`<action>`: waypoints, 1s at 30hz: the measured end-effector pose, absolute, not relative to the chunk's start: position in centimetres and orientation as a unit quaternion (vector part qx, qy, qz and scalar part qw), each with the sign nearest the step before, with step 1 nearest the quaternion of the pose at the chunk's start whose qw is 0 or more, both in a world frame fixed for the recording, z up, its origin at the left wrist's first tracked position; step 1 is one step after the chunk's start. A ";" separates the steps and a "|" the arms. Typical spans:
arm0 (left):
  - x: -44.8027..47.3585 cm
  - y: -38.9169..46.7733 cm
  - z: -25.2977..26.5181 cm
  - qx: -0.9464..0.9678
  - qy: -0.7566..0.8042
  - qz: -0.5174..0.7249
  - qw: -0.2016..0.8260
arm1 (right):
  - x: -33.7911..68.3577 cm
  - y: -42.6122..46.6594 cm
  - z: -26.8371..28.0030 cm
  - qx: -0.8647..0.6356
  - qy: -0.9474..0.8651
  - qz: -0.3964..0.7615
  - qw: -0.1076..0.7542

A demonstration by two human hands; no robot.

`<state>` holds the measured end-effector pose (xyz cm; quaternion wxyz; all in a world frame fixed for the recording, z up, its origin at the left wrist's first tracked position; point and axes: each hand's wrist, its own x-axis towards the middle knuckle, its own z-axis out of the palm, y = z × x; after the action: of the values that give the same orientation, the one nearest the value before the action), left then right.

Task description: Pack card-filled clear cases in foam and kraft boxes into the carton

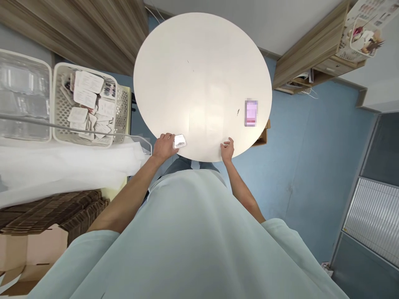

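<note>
At the near left edge of the round white table [202,74], my left hand [164,146] has its fingers closed on a small clear plastic pack [180,141]. The pack has rounded corners, a white surface and a darker patch inside that is too small to make out. My right hand [227,150] rests at the table's near edge, to the right of the pack. Its fingers are loosely bent and apart, with nothing seen between them.
A pixelated pink phone-like object [251,113] lies at the table's right. On the left stand a white basket [122,109] of carded packs, a bin [25,95] of clear plastic boxes, white sheeting [71,160] and stacked cardboard [59,211]. A wooden cabinet [311,45] stands right.
</note>
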<state>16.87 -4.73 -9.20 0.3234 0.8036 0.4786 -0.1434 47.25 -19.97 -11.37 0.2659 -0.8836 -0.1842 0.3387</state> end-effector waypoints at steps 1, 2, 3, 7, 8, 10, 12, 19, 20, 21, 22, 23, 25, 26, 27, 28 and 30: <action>17.4 -4.8 -9.1 0.809 0.476 -0.134 0.320 | 47.3 -20.2 -11.4 -0.882 -0.177 0.341 0.272; 18.1 -4.9 -8.9 0.815 0.470 -0.121 0.318 | 47.3 -20.4 -11.5 -0.880 -0.172 0.344 0.279; 18.9 -5.0 -8.9 0.821 0.462 -0.108 0.317 | 47.4 -20.5 -11.5 -0.879 -0.167 0.345 0.284; 22.5 -5.3 -9.2 0.852 0.410 -0.079 0.316 | 47.8 -20.9 -11.4 -0.879 -0.156 0.345 0.290; 23.3 -5.4 -9.5 0.858 0.396 -0.082 0.317 | 47.9 -21.0 -11.3 -0.880 -0.153 0.345 0.289; 24.7 -5.6 -10.1 0.866 0.374 -0.093 0.319 | 48.0 -21.0 -11.3 -0.880 -0.146 0.352 0.284; 25.6 -5.8 -10.7 0.868 0.364 -0.109 0.319 | 47.9 -21.1 -11.3 -0.879 -0.140 0.362 0.276; 25.8 -6.6 -12.0 0.869 0.360 -0.143 0.307 | 46.9 -21.5 -11.5 -0.869 -0.105 0.389 0.287; 25.8 -6.6 -12.1 0.870 0.359 -0.143 0.305 | 46.8 -21.6 -11.3 -0.865 -0.105 0.395 0.292; 25.7 -6.6 -12.2 0.871 0.358 -0.143 0.304 | 46.6 -21.6 -11.2 -0.859 -0.107 0.403 0.297; 25.7 -6.5 -12.3 0.872 0.357 -0.143 0.304 | 46.4 -21.5 -11.0 -0.852 -0.114 0.411 0.303; 25.7 -6.5 -12.3 0.872 0.357 -0.143 0.304 | 46.1 -21.4 -10.7 -0.846 -0.122 0.418 0.309; 25.7 -6.5 -12.4 0.869 0.359 -0.141 0.311 | 45.5 -21.2 -10.1 -0.833 -0.151 0.429 0.314; 25.7 -6.5 -12.4 0.866 0.361 -0.138 0.316 | 45.0 -20.9 -9.8 -0.828 -0.171 0.433 0.311; 25.7 -6.5 -12.4 0.863 0.364 -0.134 0.324 | 44.5 -20.7 -9.4 -0.823 -0.195 0.437 0.306; 25.6 -6.6 -12.3 0.859 0.367 -0.129 0.334 | 44.0 -20.4 -9.1 -0.818 -0.222 0.439 0.300; 25.5 -6.7 -12.1 0.842 0.386 -0.106 0.363 | 42.8 -19.6 -8.4 -0.805 -0.275 0.441 0.287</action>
<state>25.55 -6.74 -12.13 0.3628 0.8417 0.3855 -0.1057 42.76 -19.57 -8.43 0.2868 -0.8047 -0.2749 0.4411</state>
